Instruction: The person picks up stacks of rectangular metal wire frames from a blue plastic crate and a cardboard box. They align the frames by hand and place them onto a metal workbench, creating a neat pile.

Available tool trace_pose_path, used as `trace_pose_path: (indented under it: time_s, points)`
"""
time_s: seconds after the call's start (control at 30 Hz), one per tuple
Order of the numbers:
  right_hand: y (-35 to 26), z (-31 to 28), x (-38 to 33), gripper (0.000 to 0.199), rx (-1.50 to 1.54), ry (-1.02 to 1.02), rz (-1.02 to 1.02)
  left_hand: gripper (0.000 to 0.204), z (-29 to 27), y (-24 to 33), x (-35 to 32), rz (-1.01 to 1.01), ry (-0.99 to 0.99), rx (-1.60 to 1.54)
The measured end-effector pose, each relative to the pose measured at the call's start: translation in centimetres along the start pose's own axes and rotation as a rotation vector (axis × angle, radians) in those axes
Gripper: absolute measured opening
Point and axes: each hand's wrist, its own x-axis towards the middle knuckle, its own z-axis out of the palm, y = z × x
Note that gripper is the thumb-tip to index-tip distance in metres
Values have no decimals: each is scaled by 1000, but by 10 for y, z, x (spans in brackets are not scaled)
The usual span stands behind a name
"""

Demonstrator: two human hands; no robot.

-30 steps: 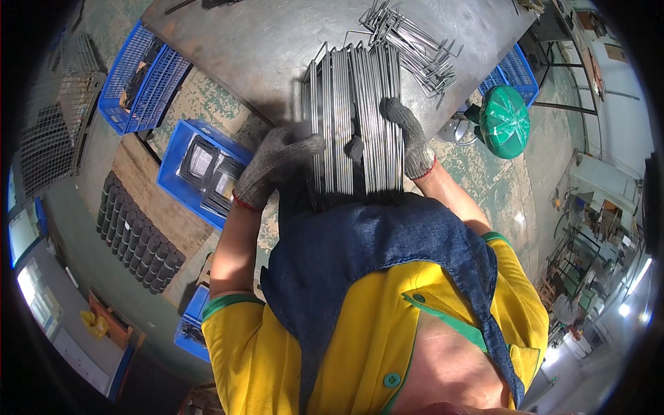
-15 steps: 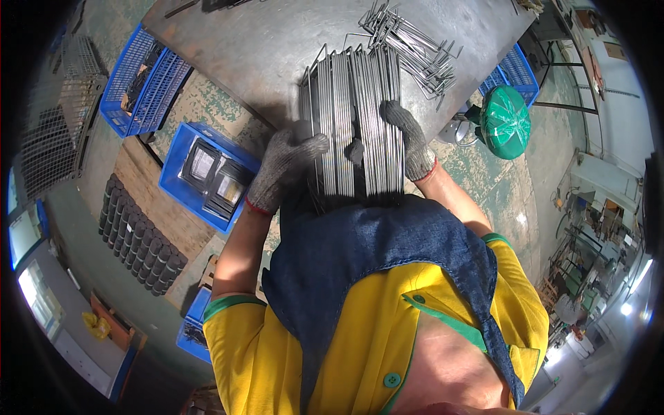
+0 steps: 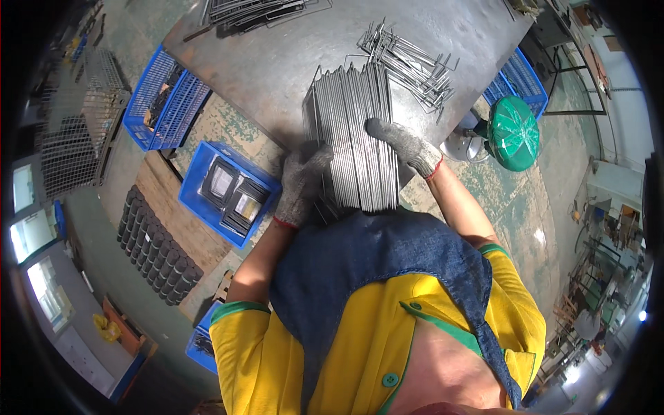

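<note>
A thick bundle of grey metal wire frames [image 3: 354,131] stands on edge at the near rim of a steel worktable [image 3: 277,62]. My left hand [image 3: 301,181], in a grey knit glove, presses against the bundle's left side near its lower end. My right hand [image 3: 404,144], gloved the same way, lies over the bundle's right side with fingers curled on the top wires. Both hands clamp the stack between them, close against my blue denim apron.
Loose bent wire pieces [image 3: 415,62] lie on the table beyond the bundle; more frames [image 3: 256,10] at its far edge. Blue crates [image 3: 228,190] [image 3: 166,100] [image 3: 515,76] stand on the floor. A green round stool [image 3: 513,133] is to the right, dark cylinders [image 3: 155,245] to the left.
My left hand slid down and in along the bundle's left side. The bundle has squared up slightly; my right hand stayed on its right edge.
</note>
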Motion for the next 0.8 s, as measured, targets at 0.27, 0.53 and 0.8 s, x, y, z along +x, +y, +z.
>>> trace_pose_path:
  time_s: [0.27,0.53,0.8]
  points:
    - [-49,62,-16,48,1261,-251,-11,32,10,26,-8,55,173,752]
    - [-43,94,-3,60,1096,-137,-200,36,7,16,-14,113,341,744]
    - [1,134,30,55,917,191,-200,36,-53,1,-60,303,460,199]
